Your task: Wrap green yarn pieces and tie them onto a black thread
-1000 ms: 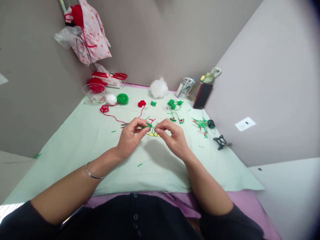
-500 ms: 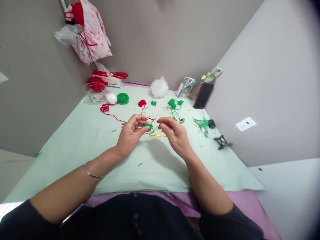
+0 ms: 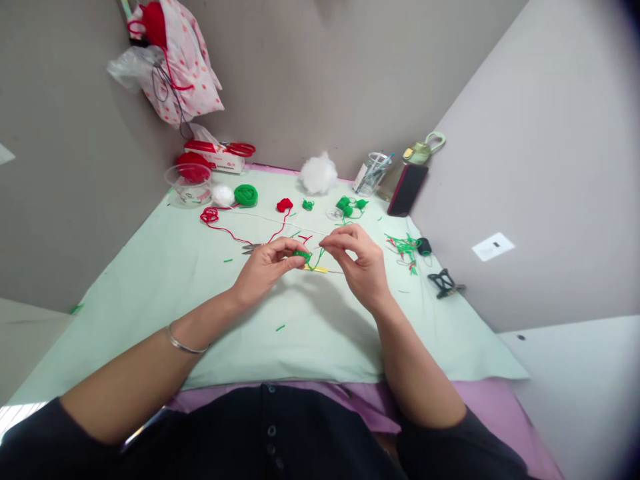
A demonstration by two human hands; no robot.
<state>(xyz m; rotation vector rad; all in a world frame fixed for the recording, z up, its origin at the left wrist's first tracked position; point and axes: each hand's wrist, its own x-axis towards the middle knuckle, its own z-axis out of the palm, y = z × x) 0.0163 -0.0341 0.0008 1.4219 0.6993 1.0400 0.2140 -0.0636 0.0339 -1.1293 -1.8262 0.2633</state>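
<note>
My left hand [image 3: 267,267] pinches a small green crochet piece [image 3: 302,256] between thumb and fingertips. Green yarn [image 3: 321,256] loops from that piece across to my right hand [image 3: 357,260], whose thumb and forefinger are pressed together on it. A thin sliver, perhaps a needle, shows at those fingertips, too small to be sure. Just below the work, a yellow-handled crochet hook [image 3: 317,270] lies on the cloth. Scissors [image 3: 251,249] lie beside my left hand, their handles hidden behind it.
At the back stand a plastic tub [image 3: 189,183], white stuffing [image 3: 319,175], a pen cup [image 3: 371,175] and a phone [image 3: 408,191]. Green yarn [image 3: 246,195], a red piece [image 3: 285,205] and green pieces [image 3: 346,206] lie nearer. Yarn scraps [image 3: 406,250] and a black stand [image 3: 444,285] are right.
My right hand has turned and its fingertips have closed together. The green yarn between the hands is pulled up to the right, and the green piece has tilted in my left hand.
</note>
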